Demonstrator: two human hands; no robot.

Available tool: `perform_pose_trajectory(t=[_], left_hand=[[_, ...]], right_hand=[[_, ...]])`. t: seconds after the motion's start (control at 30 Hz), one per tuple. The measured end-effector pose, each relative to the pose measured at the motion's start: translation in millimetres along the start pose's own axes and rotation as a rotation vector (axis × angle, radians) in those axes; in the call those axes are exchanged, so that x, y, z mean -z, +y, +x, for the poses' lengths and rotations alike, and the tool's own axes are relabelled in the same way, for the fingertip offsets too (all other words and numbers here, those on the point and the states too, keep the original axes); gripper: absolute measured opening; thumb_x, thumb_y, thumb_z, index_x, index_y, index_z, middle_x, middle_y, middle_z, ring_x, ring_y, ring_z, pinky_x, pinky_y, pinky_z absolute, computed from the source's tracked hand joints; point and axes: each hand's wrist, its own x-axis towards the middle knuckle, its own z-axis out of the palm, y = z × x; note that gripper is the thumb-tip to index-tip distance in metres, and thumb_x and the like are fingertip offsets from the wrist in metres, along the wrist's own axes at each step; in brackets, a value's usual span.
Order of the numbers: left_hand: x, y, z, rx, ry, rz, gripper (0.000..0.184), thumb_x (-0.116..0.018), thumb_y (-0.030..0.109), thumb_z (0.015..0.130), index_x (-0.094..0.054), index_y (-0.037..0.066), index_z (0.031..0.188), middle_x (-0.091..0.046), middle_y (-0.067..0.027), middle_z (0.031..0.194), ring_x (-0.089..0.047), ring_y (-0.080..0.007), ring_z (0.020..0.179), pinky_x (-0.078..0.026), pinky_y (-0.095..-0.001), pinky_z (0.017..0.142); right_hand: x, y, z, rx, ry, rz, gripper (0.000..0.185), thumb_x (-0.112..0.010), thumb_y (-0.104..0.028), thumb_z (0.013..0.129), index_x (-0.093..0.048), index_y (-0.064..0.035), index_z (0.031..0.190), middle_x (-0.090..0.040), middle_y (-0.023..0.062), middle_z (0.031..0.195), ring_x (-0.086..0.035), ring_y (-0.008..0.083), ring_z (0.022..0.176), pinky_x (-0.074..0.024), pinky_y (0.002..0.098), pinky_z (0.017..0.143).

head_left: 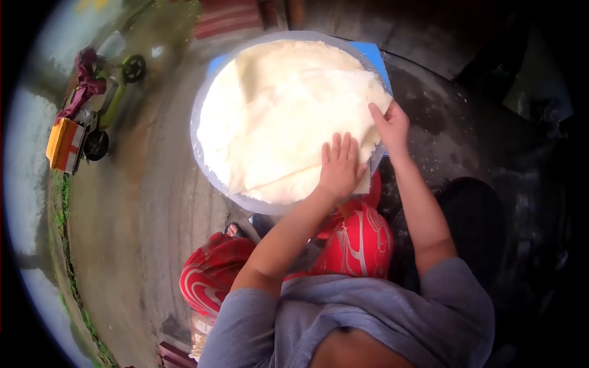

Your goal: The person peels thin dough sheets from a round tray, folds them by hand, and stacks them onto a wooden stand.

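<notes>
A round grey tray [197,147] holds a wide layer of thin, cream-coloured, dough-like sheet [282,116], with folds and overlapping edges. My left hand [342,165] lies flat on the near right part of the sheet, fingers stretched out. At the right rim, my right hand [392,127] pinches the sheet's edge, thumb on top and fingers beneath. That edge is slightly raised between the two hands. Whether the pinched part is one layer or more, I cannot tell.
Under the tray, corners of a blue board [371,55] stick out. My knees in red patterned cloth [359,242] are close below it. A green scooter [110,104] with a yellow-orange box [64,144] stands on the wet ground at left. A red object [227,17] is at the back.
</notes>
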Motion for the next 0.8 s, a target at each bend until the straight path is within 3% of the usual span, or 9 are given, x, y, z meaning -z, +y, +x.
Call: perform_pose_trajectory(t=[0.07,0.13,0.27,0.33,0.4,0.43,0.53,0.67,0.8], left_hand=[[-7.6,6.2,-1.9,0.017,0.123,0.032,0.066,-0.044,0.042,0.091,-0.027,0.001,0.141,-0.026,-0.0186,0.146,-0.018,-0.0366,0.138,-0.014,-0.057,0.107],[-5.5,1.8,-5.0,-0.079,0.129,0.0,0.051,-0.048,0.033,0.088,-0.045,0.005,0.131,-0.044,-0.0162,0.136,-0.033,-0.0354,0.13,-0.022,-0.0519,0.105],[1.9,-14.0,-21.1,-0.131,0.101,-0.271,0.031,-0.058,0.016,0.078,-0.062,0.004,0.105,-0.058,-0.0143,0.113,-0.052,-0.0343,0.108,-0.037,-0.0432,0.096],[22.4,-18.3,-36.4,-0.146,0.148,-0.243,0.032,-0.059,0.015,0.077,-0.061,0.002,0.107,-0.058,-0.015,0.113,-0.052,-0.0344,0.108,-0.038,-0.0441,0.095],[40.0,-22.5,-47.2,-0.166,0.187,-0.22,0.035,-0.06,0.013,0.076,-0.059,0.001,0.109,-0.057,-0.0157,0.113,-0.052,-0.0344,0.108,-0.039,-0.0449,0.094],[46.5,-25.5,-50.4,-0.149,0.283,-0.201,0.037,-0.059,0.012,0.077,-0.056,0.0,0.112,-0.056,-0.017,0.116,-0.051,-0.0347,0.111,-0.038,-0.0444,0.096],[53.6,-34.5,-52.7,-0.09,0.376,-0.062,0.044,-0.056,0.013,0.082,-0.049,0.001,0.124,-0.048,-0.0171,0.13,-0.041,-0.0332,0.124,-0.031,-0.0475,0.102],[42.4,-61.5,-72.5,0.07,0.177,0.008,0.047,-0.053,0.02,0.088,-0.043,0.007,0.132,-0.041,-0.0111,0.138,-0.03,-0.0295,0.135,-0.02,-0.0552,0.105],[66.6,-76.0,-102.8,0.502,0.553,0.083,0.059,-0.059,0.023,0.085,-0.036,0.009,0.137,-0.03,-0.0154,0.144,-0.021,-0.0364,0.136,-0.013,-0.0542,0.106]], right_hand=[[-33.3,-50.8,-20.3,0.06,-0.151,-0.551,0.02,-0.066,-0.022,0.081,-0.058,-0.0041,0.082,-0.062,0.0124,0.072,-0.061,0.0281,0.064,-0.0464,0.035,0.057],[-59.0,-31.3,-32.4,0.412,-0.324,-0.615,0.015,-0.067,-0.019,0.076,-0.058,-0.0067,0.079,-0.061,0.0096,0.072,-0.059,0.0289,0.072,-0.0446,0.0402,0.068],[-73.6,-1.0,-47.6,0.576,-0.584,-0.746,0.015,-0.067,-0.019,0.075,-0.063,-0.0089,0.086,-0.062,0.0091,0.074,-0.06,0.0272,0.074,-0.0449,0.0374,0.073],[-72.8,-3.1,-42.9,0.62,-0.632,-0.757,0.017,-0.067,-0.02,0.076,-0.064,-0.0089,0.088,-0.062,0.009,0.075,-0.06,0.0271,0.074,-0.0458,0.037,0.072],[-70.9,-9.1,-25.3,0.135,-0.813,-0.434,0.017,-0.066,-0.021,0.078,-0.065,-0.0082,0.089,-0.062,0.0092,0.077,-0.06,0.0265,0.074,-0.0475,0.0356,0.069],[-73.0,-9.6,-16.6,0.193,-0.705,-0.442,0.015,-0.064,-0.02,0.081,-0.065,-0.0077,0.088,-0.064,0.0093,0.082,-0.061,0.0263,0.076,-0.049,0.0344,0.066],[-77.6,-7.9,2.4,0.736,-0.463,-0.758,0.029,-0.057,-0.023,0.088,-0.061,-0.0083,0.113,-0.057,0.0087,0.121,-0.05,0.0233,0.118,-0.0366,0.0372,0.099],[-84.4,61.6,3.3,0.661,-0.45,-1.051,0.045,-0.048,-0.037,0.092,-0.05,-0.013,0.13,-0.043,0.0042,0.14,-0.033,0.0182,0.133,-0.0179,0.0395,0.111],[-83.2,55.4,0.6,0.577,-0.535,-1.104,0.051,-0.043,-0.04,0.093,-0.041,-0.016,0.138,-0.034,0.0023,0.146,-0.027,0.018,0.137,-0.0102,0.0426,0.113]])
